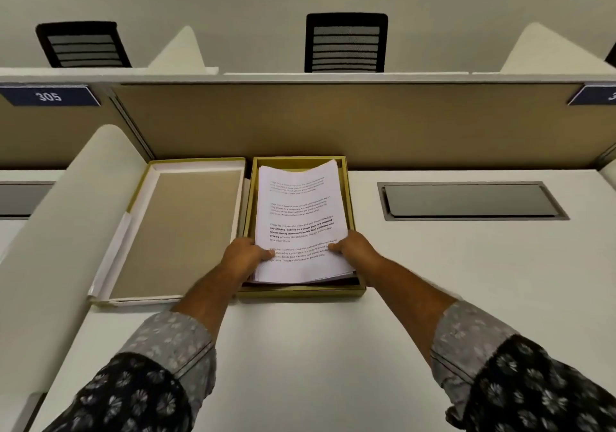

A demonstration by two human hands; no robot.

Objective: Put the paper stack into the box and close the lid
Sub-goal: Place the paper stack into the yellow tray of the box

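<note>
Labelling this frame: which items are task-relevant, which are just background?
Task-relevant:
paper stack, held by left hand and right hand
gold box
box lid, lying open beside the box

Background:
desk cable hatch
two office chairs
305 sign
partition panel

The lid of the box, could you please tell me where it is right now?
In the head view, the lid lies open side up on the desk, just left of the box, against the partition.
</note>
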